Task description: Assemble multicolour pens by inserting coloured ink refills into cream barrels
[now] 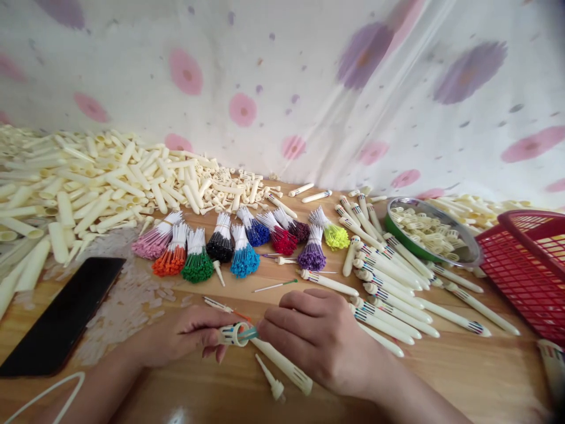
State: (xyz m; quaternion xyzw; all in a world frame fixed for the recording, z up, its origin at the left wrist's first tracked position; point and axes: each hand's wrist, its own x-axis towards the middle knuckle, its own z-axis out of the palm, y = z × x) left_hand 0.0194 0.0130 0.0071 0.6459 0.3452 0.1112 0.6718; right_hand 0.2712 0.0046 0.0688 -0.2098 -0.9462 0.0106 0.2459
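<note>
My left hand (183, 335) grips a short cream pen sleeve (233, 334) with coloured sliders around it, its open end facing right. At that opening, my right hand (315, 335) has its fingers pinched together by a translucent blue piece (249, 334); the fingertips are partly hidden. Below the hands lie a cream pen barrel (285, 366) with slots and a small pointed cream part (270, 380). An orange-tipped refill (229, 309) is behind my left fingers. A green-tipped refill (276, 285) lies beyond the hands.
Bundled refills (239, 250) in several colours stand across the middle. Multicolour pens (388, 277) lie to the right, near a green-sided bowl (391, 227) of cream parts and a red basket (521, 259). At left are heaped cream barrels (88, 182) and a black phone (64, 315).
</note>
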